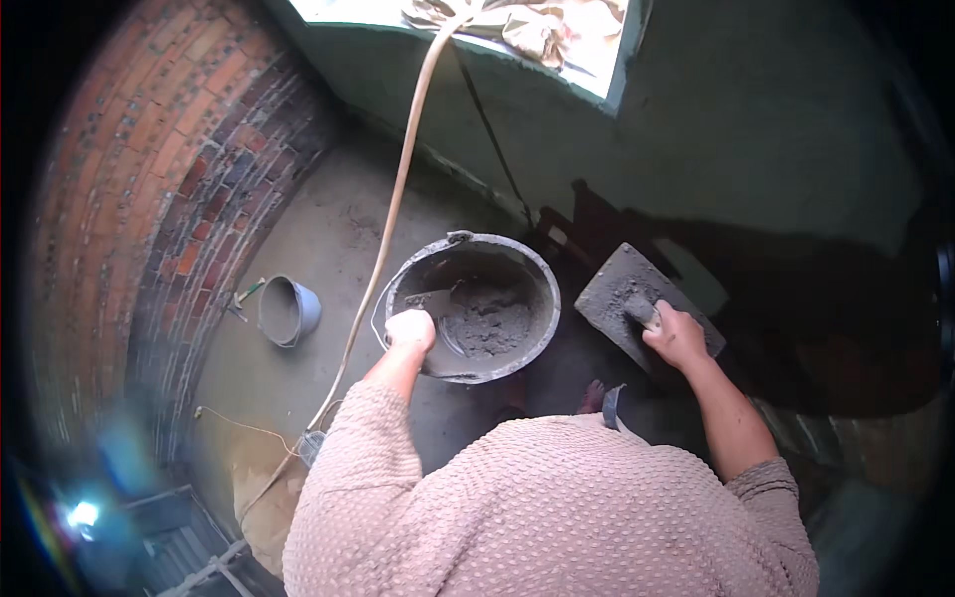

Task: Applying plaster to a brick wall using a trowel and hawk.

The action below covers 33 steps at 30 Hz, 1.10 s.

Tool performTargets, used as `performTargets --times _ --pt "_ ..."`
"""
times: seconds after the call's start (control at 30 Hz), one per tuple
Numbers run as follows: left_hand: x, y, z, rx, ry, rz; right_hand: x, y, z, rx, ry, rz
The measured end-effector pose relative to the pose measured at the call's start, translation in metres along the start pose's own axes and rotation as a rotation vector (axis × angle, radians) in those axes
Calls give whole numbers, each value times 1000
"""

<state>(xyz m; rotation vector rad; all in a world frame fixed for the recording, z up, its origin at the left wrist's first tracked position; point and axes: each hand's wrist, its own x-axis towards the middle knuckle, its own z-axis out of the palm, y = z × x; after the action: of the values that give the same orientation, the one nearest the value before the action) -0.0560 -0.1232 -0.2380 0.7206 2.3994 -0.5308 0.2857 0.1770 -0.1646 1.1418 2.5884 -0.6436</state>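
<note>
My left hand (409, 328) grips a trowel (430, 299) whose blade is inside a large bucket (542, 333) at the middle of the view. Grey wet mortar (492, 320) lies in the bucket. My right hand (676, 336) is closed on the handle of a flat rectangular plastering board (612, 289), held to the right of the bucket with grey mortar smeared over its upper face. The underside of the board is hidden.
A smaller light-blue bucket (306, 308) stands left on the grey floor (338, 219), beside a green-handled tool (249, 291). A long hose (403, 169) runs down from the window opening (587, 50). A brick wall (179, 149) rises at left, a plastered wall (746, 129) ahead.
</note>
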Motion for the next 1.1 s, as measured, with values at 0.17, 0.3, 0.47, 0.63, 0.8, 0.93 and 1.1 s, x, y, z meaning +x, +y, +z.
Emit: performTargets --times 0.17,0.3,0.47,0.63,0.8,0.93,1.1 --pt "100 3 25 -69 -53 -38 69 -50 61 174 -17 40" --pt "168 10 12 -65 -115 8 150 -64 111 276 11 67" --pt "186 25 15 -108 -212 123 184 -56 135 299 8 91" --pt "190 44 52 -344 -234 153 184 -48 135 436 -88 139" --pt "193 71 79 -602 -266 163 194 -45 144 456 -24 125" --pt "182 71 78 -858 -358 186 193 -42 140 532 -61 128" --pt "155 57 50 -841 -351 329 161 -43 124 476 34 102"
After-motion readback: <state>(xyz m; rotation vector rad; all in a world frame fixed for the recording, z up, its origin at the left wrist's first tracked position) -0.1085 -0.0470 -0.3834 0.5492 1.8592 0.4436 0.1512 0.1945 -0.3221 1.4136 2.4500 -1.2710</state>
